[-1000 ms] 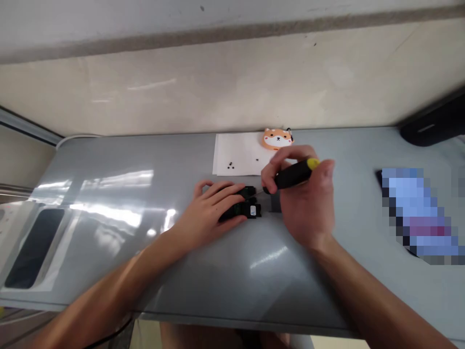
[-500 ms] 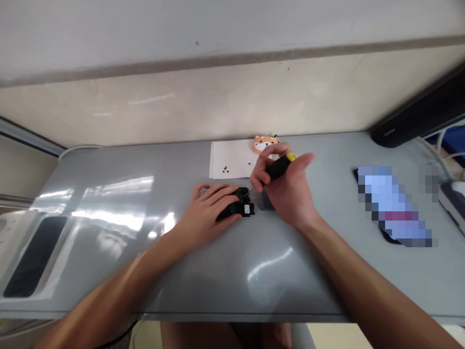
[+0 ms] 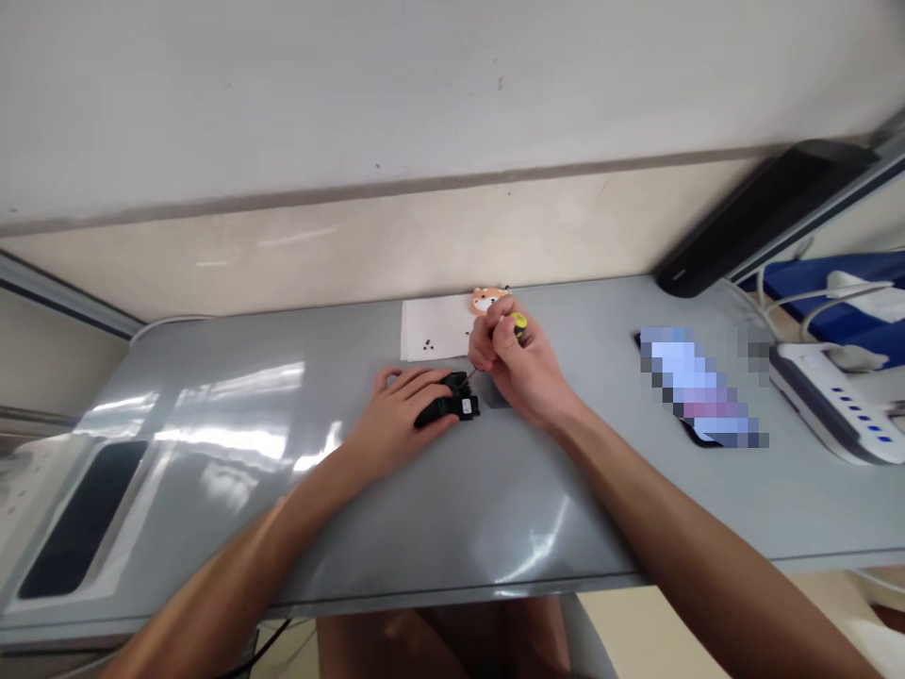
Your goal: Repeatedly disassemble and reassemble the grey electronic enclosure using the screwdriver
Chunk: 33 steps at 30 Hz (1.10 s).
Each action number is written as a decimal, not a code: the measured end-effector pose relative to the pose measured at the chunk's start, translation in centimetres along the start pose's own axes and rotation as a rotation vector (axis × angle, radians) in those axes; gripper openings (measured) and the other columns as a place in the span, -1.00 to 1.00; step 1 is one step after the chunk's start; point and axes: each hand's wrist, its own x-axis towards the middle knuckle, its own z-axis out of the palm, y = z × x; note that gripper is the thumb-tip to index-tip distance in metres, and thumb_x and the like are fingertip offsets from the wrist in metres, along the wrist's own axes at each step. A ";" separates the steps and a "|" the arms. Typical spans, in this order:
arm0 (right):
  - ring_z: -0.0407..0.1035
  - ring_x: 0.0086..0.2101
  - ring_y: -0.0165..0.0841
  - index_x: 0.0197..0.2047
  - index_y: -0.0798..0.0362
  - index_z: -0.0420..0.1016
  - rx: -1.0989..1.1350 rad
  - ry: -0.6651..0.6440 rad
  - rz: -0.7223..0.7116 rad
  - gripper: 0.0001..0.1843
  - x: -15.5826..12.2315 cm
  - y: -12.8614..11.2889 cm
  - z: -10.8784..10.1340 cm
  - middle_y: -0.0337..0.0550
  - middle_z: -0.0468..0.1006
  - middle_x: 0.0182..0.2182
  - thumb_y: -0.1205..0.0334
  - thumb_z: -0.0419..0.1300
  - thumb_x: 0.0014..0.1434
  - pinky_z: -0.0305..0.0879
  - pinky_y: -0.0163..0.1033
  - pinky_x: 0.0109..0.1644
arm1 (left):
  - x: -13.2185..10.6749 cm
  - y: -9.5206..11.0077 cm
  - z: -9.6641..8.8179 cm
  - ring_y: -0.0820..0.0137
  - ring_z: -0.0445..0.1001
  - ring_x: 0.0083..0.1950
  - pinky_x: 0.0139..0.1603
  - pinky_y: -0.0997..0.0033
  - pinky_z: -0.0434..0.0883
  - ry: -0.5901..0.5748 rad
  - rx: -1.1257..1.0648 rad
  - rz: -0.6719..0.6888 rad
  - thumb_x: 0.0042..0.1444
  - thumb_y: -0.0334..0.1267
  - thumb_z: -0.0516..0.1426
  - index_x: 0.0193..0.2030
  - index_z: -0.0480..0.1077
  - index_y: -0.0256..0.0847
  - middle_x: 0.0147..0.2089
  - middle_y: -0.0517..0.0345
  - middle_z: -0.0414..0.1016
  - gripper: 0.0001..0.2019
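Got a phone-like dark slab [image 3: 85, 523] way off left. Next up, clamping the left hand [image 3: 400, 410] over a black two-pronged device [image 3: 453, 406] on the gray desk [image 3: 438, 519], leaving its prongs poking out right of the grip. Just beyond, seeing tiny black screws [image 3: 428, 346] on white paper [image 3: 445, 321]. Gripping a yellow-capped screwdriver [image 3: 520, 326] in the right hand [image 3: 521, 366], aiming down-left at the prongs; can't tell if touching. Farther right, spotting a pixelated phone [image 3: 689, 387], then a white power strip [image 3: 824, 391].
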 end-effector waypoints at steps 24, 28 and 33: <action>0.40 -0.30 -0.36 -0.26 -0.08 0.48 -0.027 0.054 -0.004 -0.50 -0.7 0.0 0.9 -0.25 0.44 -0.32 -0.36 0.39 0.24 0.44 -0.19 -0.19 | 0.2 0.2 -0.1 0.13 0.55 0.37 0.42 -0.06 0.31 -0.030 -0.028 -0.022 0.51 -0.06 0.20 0.13 0.56 -0.09 0.34 -0.01 0.62 -0.78; 0.39 -0.39 -0.44 -0.34 -0.07 0.21 0.015 0.142 -0.007 -0.34 -0.7 0.0 1.1 -0.36 0.41 -0.38 -0.24 0.57 0.08 0.40 -0.26 -0.28 | 0.3 0.3 -0.2 0.13 0.55 0.36 0.45 -0.08 0.29 -0.046 -0.043 -0.065 0.49 -0.06 0.23 0.19 0.50 -0.10 0.35 -0.02 0.61 -0.73; 0.03 -0.59 -0.50 -0.34 -0.09 0.17 -0.002 0.178 -0.044 -0.33 -0.4 0.2 1.1 -0.47 0.13 -0.56 -0.38 0.45 0.16 0.04 -0.31 -0.54 | 0.1 -0.1 0.1 0.10 0.55 0.36 0.44 -0.10 0.26 -0.052 -0.055 -0.063 0.48 -0.06 0.23 0.15 0.50 -0.11 0.35 -0.01 0.61 -0.76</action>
